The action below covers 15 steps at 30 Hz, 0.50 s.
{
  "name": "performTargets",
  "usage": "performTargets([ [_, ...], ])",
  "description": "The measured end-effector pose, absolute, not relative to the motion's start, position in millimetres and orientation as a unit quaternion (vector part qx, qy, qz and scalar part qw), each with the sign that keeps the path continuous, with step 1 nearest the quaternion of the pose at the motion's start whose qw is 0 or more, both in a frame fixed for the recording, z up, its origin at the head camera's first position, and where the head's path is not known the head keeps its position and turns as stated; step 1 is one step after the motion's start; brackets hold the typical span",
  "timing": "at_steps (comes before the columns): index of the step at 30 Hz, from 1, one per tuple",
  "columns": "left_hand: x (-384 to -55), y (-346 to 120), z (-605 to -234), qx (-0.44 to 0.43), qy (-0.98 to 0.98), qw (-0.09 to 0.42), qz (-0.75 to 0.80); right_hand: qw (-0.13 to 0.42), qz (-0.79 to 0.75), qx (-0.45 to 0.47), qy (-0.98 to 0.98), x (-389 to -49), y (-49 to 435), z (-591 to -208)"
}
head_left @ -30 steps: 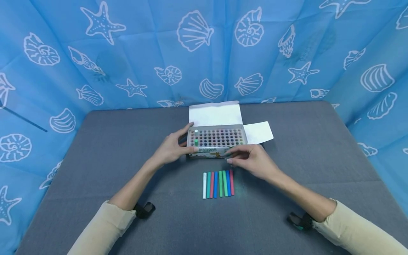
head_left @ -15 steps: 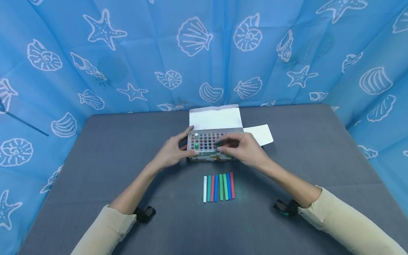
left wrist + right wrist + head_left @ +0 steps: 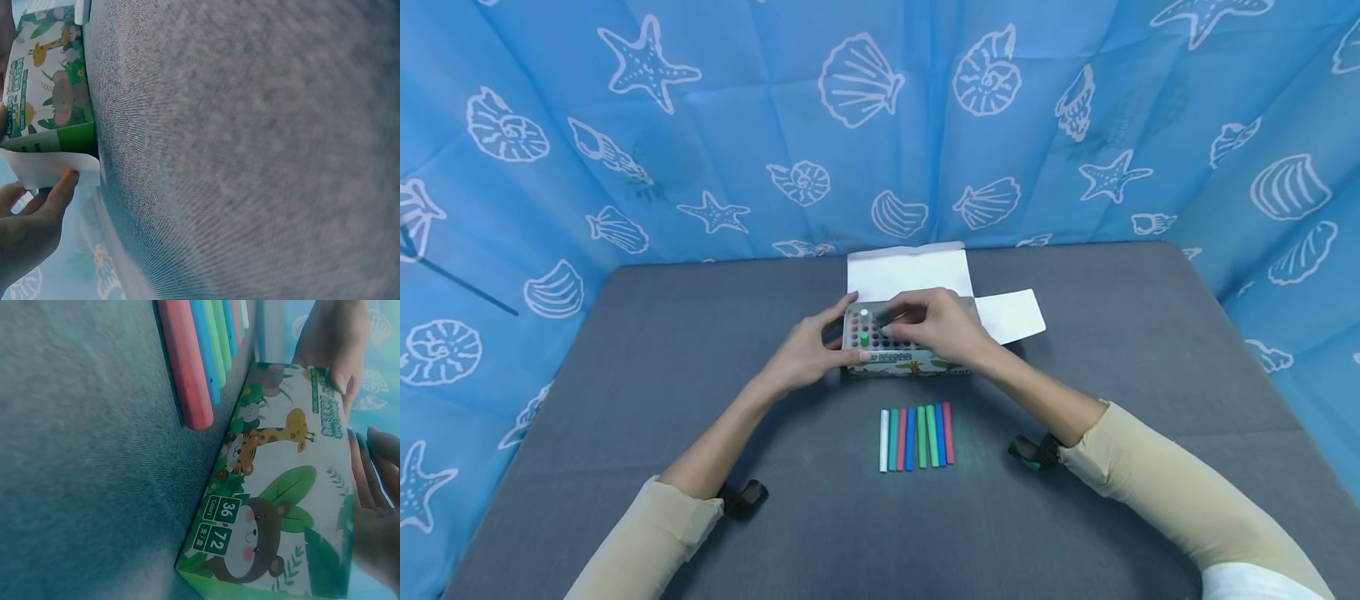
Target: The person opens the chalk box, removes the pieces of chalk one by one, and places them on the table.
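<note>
An opened cardboard chalk box (image 3: 895,364) with jungle animals printed on it holds a tray of round holes. A white chalk stick (image 3: 864,315) and a green chalk stick (image 3: 865,339) poke up at the tray's left end. My left hand (image 3: 808,350) grips the box's left end, thumb at the front; its fingers touch a white end flap (image 3: 50,167) in the left wrist view. Over the tray, my right hand (image 3: 936,323) pinches a dark green chalk stick (image 3: 881,318), mostly hidden by the fingers. Whether its lower end sits in a hole cannot be seen.
A row of several chalk sticks (image 3: 921,437), white, teal, red, blue and green, lies on the grey cloth (image 3: 805,517) in front of the box. The white lid (image 3: 910,271) stands up behind; a side flap (image 3: 1011,315) sticks out right. A blue shell-print curtain (image 3: 730,125) hangs behind.
My right hand has moved left and slightly back, from the box's front right edge to over the tray's left part, carrying the dark green chalk stick. The left hand stays on the box.
</note>
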<state>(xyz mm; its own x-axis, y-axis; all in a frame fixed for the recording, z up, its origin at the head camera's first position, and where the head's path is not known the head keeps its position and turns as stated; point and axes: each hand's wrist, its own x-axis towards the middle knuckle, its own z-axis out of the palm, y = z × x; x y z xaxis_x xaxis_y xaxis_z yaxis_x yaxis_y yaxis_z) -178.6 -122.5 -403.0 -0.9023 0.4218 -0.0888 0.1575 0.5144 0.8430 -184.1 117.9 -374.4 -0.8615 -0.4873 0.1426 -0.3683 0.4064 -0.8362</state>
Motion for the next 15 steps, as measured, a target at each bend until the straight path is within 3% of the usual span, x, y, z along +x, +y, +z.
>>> performTargets([
  [15, -179, -123, -403, 0.167, 0.862, 0.143, 0.457, 0.127, -0.453, -0.270, 0.840, -201, 102, -382],
])
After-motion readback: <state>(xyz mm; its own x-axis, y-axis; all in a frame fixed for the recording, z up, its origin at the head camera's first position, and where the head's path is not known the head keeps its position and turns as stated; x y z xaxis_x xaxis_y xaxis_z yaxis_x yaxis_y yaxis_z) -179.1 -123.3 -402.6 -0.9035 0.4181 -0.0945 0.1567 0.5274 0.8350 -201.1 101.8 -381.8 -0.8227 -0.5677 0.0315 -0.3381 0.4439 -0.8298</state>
